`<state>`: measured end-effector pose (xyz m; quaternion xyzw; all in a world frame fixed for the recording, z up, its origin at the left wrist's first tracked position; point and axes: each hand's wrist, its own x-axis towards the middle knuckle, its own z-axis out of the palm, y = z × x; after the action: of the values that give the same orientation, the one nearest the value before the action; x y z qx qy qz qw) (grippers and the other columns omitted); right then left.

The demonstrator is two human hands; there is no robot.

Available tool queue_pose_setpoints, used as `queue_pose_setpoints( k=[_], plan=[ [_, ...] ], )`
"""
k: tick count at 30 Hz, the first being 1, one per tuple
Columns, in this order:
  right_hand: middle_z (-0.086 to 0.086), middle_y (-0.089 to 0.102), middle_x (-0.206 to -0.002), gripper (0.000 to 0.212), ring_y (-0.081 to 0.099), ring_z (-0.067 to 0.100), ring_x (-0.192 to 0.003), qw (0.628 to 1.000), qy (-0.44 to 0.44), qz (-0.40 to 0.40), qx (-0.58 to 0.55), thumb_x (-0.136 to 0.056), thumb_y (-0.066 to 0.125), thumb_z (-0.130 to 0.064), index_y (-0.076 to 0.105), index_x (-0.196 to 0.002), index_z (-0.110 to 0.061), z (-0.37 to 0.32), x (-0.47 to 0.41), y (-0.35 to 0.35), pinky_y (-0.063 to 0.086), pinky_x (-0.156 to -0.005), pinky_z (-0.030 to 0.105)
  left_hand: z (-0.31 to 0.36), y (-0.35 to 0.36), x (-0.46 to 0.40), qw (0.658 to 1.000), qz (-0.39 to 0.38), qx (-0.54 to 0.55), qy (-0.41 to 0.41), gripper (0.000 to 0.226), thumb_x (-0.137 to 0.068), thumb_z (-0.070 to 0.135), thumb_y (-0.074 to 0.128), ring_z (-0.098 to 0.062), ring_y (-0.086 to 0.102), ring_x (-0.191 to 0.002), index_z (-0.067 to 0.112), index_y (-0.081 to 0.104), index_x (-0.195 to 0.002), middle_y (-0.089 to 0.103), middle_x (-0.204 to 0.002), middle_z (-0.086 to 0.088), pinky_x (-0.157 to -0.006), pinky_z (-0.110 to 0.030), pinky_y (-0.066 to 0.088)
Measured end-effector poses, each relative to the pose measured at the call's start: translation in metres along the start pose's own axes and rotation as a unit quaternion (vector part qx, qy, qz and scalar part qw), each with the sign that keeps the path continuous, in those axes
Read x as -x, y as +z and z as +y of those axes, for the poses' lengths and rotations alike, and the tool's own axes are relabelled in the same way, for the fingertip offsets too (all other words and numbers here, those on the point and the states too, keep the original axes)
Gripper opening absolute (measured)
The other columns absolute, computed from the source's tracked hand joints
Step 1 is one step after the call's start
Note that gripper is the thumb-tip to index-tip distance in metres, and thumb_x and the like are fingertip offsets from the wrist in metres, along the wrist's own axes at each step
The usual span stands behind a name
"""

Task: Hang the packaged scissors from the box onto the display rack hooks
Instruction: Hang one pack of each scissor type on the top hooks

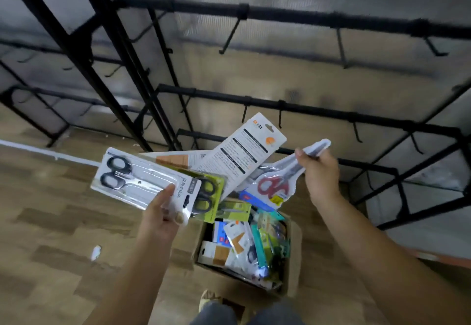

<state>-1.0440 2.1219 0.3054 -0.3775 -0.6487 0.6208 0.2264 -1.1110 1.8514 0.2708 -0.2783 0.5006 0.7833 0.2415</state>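
Scissors packs are fanning out of the left hand, whose grip is clenching round their lower ends: a clear blister pack with black-handled scissors is lying on top, a yellow-green pack is sitting just beneath it, and a tall white card pack is angling up behind both, printed back showing. The right hand is pinching the narrow top end of a red-handled scissors pack, which is hanging down slantwise from the fingers, its lower end touching the fanned packs. Below the hands, a cardboard box is standing open on the wooden floor, crowded with more packaged scissors in white, teal, blue and green. Beyond it, the black display rack is rising against a pale translucent wall, its horizontal bars carrying bare hooks that are sticking out toward the viewer. The nearest bar is running just behind the right hand. A small white scrap is lying on the floor to the left, and a shoe toe is showing at the bottom edge.
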Motion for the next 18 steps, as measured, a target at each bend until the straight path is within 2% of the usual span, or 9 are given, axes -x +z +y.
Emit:
queue_pose_setpoints(
  k=[2,4,5,6,8,10,13,15,18],
  plan=[
    [0.006,0.052,-0.077,0.014,0.051,0.014,-0.070,0.999,-0.029,-0.020,-0.009,-0.091,0.058,-0.011,0.047,-0.083,-0.005,-0.027,0.001,0.001,0.041,-0.060,0.022,0.012,0.012,0.013,0.999,-0.036,0.034,-0.004,0.038,-0.092,0.024,0.051,-0.014,0.056,-0.039,0.010,0.065,-0.060,0.060,-0.047,0.000,-0.040,-0.018,0.043],
    [0.005,0.052,-0.078,0.015,0.052,0.017,-0.075,0.998,-0.051,-0.021,-0.013,-0.093,0.054,-0.012,0.045,-0.082,-0.009,-0.053,0.003,0.003,0.040,-0.065,0.028,0.024,0.023,0.027,0.995,-0.063,0.082,-0.013,0.026,-0.091,0.024,0.054,-0.016,0.067,-0.067,0.012,0.072,-0.076,0.070,-0.069,-0.003,-0.070,-0.028,0.054],
    [0.004,0.052,-0.079,0.016,0.053,0.016,-0.075,0.998,-0.062,-0.017,-0.019,-0.093,0.053,-0.012,0.044,-0.080,-0.012,-0.064,0.005,0.004,0.041,-0.066,0.028,0.029,0.029,0.033,0.992,-0.070,0.101,-0.021,0.020,-0.090,0.023,0.056,-0.018,0.066,-0.083,0.010,0.071,-0.086,0.071,-0.082,-0.005,-0.087,-0.033,0.050],
    [0.005,0.053,-0.081,0.017,0.054,0.016,-0.075,0.997,-0.070,-0.013,-0.027,-0.094,0.053,-0.013,0.043,-0.080,-0.014,-0.075,0.007,0.005,0.042,-0.067,0.028,0.035,0.034,0.041,0.989,-0.079,0.119,-0.023,0.020,-0.091,0.022,0.056,-0.020,0.065,-0.091,0.009,0.071,-0.090,0.071,-0.090,-0.007,-0.094,-0.035,0.048],
    [0.008,0.057,-0.085,0.013,0.057,0.016,-0.074,0.996,-0.076,-0.012,-0.043,-0.095,0.052,-0.015,0.046,-0.083,-0.013,-0.095,0.011,0.006,0.045,-0.065,0.027,0.044,0.042,0.051,0.985,-0.099,0.142,-0.009,0.025,-0.092,0.019,0.056,-0.019,0.070,-0.083,0.007,0.075,-0.080,0.072,-0.088,-0.008,-0.083,-0.032,0.055],
    [0.009,0.061,-0.085,0.006,0.060,0.017,-0.071,0.995,-0.071,-0.030,-0.066,-0.095,0.052,-0.016,0.050,-0.091,-0.012,-0.114,0.017,0.007,0.049,-0.064,0.026,0.053,0.048,0.060,0.982,-0.116,0.151,0.001,0.021,-0.092,0.018,0.056,-0.020,0.069,-0.080,0.006,0.072,-0.088,0.072,-0.088,-0.008,-0.076,-0.033,0.057],
    [0.007,0.063,-0.071,0.007,0.061,0.019,-0.061,0.988,-0.071,-0.064,-0.122,-0.093,0.050,-0.007,0.054,-0.090,-0.013,-0.140,0.028,0.008,0.051,-0.061,0.031,0.068,0.057,0.070,0.978,-0.136,0.157,0.022,0.020,-0.093,0.018,0.055,-0.020,0.071,-0.072,0.005,0.069,-0.089,0.073,-0.082,-0.008,-0.060,-0.031,0.059],
    [-0.001,0.057,-0.054,0.014,0.053,0.014,-0.049,0.985,-0.088,-0.081,-0.123,-0.092,0.052,-0.008,0.055,-0.081,-0.016,-0.155,0.036,0.011,0.047,-0.050,0.025,0.078,0.063,0.073,0.976,-0.153,0.151,0.036,0.022,-0.094,0.019,0.053,-0.018,0.071,-0.064,0.006,0.069,-0.086,0.073,-0.074,-0.007,-0.053,-0.029,0.058],
    [-0.007,0.045,-0.044,0.014,0.036,0.008,-0.036,0.979,-0.135,-0.113,-0.104,-0.093,0.055,-0.016,0.055,-0.079,-0.013,-0.171,0.045,0.017,0.031,-0.038,0.019,0.091,0.074,0.080,0.968,-0.207,0.136,0.049,0.022,-0.096,0.020,0.048,-0.022,0.070,-0.072,0.003,0.063,-0.099,0.070,-0.086,-0.011,-0.057,-0.031,0.059]
  ],
)
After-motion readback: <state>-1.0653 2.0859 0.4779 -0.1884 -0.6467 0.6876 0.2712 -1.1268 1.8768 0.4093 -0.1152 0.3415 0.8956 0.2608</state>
